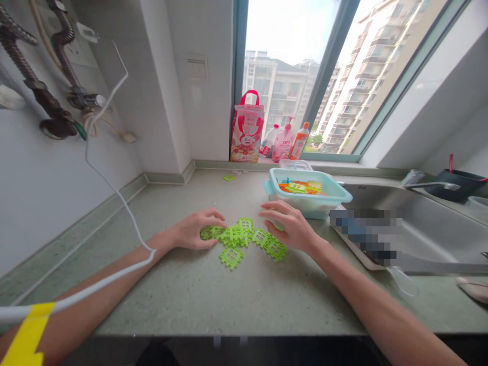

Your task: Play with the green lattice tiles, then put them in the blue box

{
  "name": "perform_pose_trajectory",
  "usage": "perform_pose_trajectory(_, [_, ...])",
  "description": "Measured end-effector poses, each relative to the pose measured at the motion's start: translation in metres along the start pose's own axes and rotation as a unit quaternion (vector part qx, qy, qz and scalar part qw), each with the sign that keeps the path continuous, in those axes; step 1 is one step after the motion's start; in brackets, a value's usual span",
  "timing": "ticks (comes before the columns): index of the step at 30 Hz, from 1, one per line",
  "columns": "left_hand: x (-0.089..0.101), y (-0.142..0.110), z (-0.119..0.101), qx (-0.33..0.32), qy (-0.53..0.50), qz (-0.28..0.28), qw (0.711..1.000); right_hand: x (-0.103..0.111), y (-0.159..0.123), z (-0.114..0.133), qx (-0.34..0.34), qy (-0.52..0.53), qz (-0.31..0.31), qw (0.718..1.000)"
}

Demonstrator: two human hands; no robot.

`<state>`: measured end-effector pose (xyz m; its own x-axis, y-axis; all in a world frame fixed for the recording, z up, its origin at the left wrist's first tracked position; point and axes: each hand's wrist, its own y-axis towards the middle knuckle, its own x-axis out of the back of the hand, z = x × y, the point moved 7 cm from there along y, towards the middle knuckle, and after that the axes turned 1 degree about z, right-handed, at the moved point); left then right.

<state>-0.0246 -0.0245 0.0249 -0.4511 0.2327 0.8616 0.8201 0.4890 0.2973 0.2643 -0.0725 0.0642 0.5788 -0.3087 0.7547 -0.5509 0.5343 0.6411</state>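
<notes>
A loose pile of green interlocking building pieces, square with notched edges and window-like openings, lies on the counter between my hands. My left hand rests at the pile's left side, fingers apart and curved around its edge pieces. On the right, my right hand hovers by the pile with its fingers spread; part of a green piece shows beneath them. One separate green piece lies at the near side of the pile. Behind my right hand stands a light-blue plastic tub holding orange, green and yellow pieces.
A lone green piece lies near the back wall. To the right are a steel sink and a tray with a blurred item. A bag and bottles stand on the windowsill. A white cable crosses the left side.
</notes>
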Motion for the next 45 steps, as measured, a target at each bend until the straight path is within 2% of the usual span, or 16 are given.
perform_pose_trajectory(4, [-0.007, 0.002, 0.002, 0.012, 0.031, 0.012, 0.999, -0.039, -0.013, -0.009, -0.075, 0.042, 0.135, 0.987])
perform_pose_trajectory(8, [-0.016, 0.006, 0.004, 0.015, 0.053, 0.043, 0.998, -0.057, -0.021, -0.017, -0.113, 0.063, 0.201, 0.971])
perform_pose_trajectory(16, [-0.010, 0.013, -0.011, -0.029, 0.039, 0.009, 0.999, -0.051, -0.011, 0.004, -0.063, 0.091, 0.157, 0.981])
perform_pose_trajectory(21, [-0.008, 0.013, -0.015, -0.040, 0.046, 0.002, 0.998, -0.051, -0.011, 0.006, -0.064, 0.091, 0.139, 0.984])
perform_pose_trajectory(30, [-0.012, 0.014, -0.024, -0.061, 0.049, 0.038, 0.996, -0.048, -0.011, 0.007, -0.070, 0.072, 0.124, 0.987])
perform_pose_trajectory(40, [-0.004, 0.015, -0.024, -0.071, 0.069, 0.000, 0.995, -0.047, -0.010, 0.003, -0.086, 0.057, 0.131, 0.986])
perform_pose_trajectory(45, [0.003, 0.013, -0.030, -0.092, 0.094, -0.038, 0.991, -0.046, -0.009, 0.001, -0.091, 0.058, 0.133, 0.985])
